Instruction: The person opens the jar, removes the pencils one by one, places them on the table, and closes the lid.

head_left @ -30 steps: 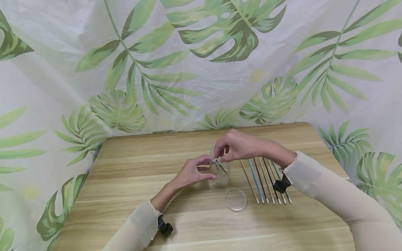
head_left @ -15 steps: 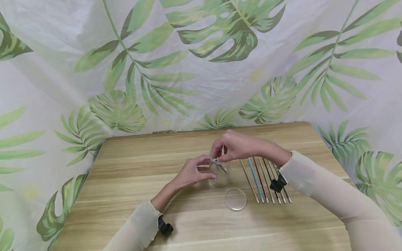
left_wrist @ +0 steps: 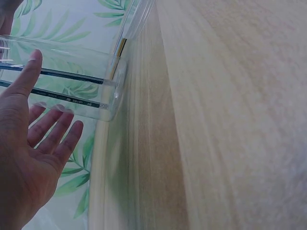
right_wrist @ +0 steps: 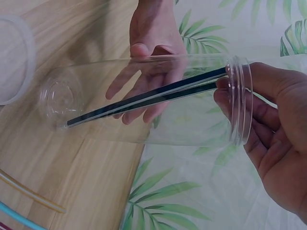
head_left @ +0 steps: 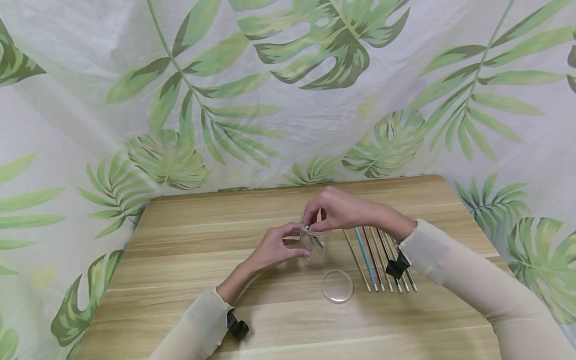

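Observation:
A clear screw-neck jar (head_left: 317, 258) stands on the wooden table, its mouth upward. Around its left side my left hand (head_left: 275, 246) holds it, thumb in front and fingers behind. Inside the jar lean two dark pencils (right_wrist: 144, 98), seen through the wall in both wrist views; their lower ends are at the jar's bottom. At the mouth my right hand (head_left: 338, 209) reaches in with bent fingers and pinches the upper end of a dark pencil; whether it holds both cannot be told. The right fingers (right_wrist: 263, 111) pass through the threaded rim.
Just in front of the jar lies a round clear lid (head_left: 337, 286). To the right, several pencils (head_left: 368, 260) lie side by side in a row, partly under the right forearm. A leaf-patterned cloth (head_left: 252, 100) hangs behind the table's back edge.
My right hand has shifted slightly left and settled lower at the jar's mouth, and the pencil tops have moved with it. The left hand, jar and lid stay in place.

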Tool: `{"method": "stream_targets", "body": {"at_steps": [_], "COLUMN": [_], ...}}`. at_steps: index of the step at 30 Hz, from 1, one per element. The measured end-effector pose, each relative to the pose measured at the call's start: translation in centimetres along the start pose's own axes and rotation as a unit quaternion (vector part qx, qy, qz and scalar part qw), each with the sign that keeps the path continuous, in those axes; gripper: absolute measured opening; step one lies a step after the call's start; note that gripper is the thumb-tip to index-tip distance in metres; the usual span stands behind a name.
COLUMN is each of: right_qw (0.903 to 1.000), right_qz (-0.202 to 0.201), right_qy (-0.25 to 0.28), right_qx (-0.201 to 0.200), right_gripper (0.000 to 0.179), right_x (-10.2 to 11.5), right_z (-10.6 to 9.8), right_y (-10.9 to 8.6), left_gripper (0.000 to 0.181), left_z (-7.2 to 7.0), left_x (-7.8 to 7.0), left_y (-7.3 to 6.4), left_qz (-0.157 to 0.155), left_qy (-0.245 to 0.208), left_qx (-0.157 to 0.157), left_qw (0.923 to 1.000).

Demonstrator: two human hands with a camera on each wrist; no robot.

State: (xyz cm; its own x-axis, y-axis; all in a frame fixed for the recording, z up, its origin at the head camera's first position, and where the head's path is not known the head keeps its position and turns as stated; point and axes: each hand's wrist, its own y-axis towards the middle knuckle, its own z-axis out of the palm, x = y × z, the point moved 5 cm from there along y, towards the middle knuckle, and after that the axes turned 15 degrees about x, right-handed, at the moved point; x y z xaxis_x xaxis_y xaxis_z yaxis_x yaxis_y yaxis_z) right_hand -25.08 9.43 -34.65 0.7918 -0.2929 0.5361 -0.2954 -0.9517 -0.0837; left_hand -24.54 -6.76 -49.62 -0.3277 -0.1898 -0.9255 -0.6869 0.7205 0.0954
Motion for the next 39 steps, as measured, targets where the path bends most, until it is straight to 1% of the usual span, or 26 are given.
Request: {"method": "stream_targets", "body": {"at_steps": [9,14,23,27,32,39], "right_qw": [0.9995,0.9983,0.9939,0.9887,0.9794,0.9619], "right_qz": [0.009,0.004,-0.008,-0.011,-0.007,0.006], "right_qy": [0.023,0.05,0.091,0.122,0.157,0.204], "right_qx": [-0.018,-0.031,-0.061,-0.086,-0.128,-0.181], "right_gripper": [0.008,0.009,0.011,0.012,0.011,0.013], "right_x": [-0.2,0.0,-0.3,-0.7,-1.2,-1.8], "right_z": [-0.1,-0.3,-0.2,-0.2,-0.1,-0.4], "right_y": [-0.3,-0.6,-1.0,-1.2,-1.6,-2.3], "left_gripper": [0.058,0.057,0.057,0.058,0.056,0.053], "left_z": [0.0,0.0,0.0,0.0,0.0,0.1], "left_x": [0.0,0.1,0.2,0.2,0.2,0.0], "left_y": [0.1,0.2,0.1,0.1,0.1,0.0], "left_qz": [0.004,0.004,0.01,0.006,0.006,0.009], "left_qy": [0.008,0.014,0.01,0.011,0.021,0.021], "left_qx": [0.002,0.001,-0.001,0.002,0.002,0.0], "left_qw": [1.0,0.9999,0.9999,0.9999,0.9998,0.9997]}}
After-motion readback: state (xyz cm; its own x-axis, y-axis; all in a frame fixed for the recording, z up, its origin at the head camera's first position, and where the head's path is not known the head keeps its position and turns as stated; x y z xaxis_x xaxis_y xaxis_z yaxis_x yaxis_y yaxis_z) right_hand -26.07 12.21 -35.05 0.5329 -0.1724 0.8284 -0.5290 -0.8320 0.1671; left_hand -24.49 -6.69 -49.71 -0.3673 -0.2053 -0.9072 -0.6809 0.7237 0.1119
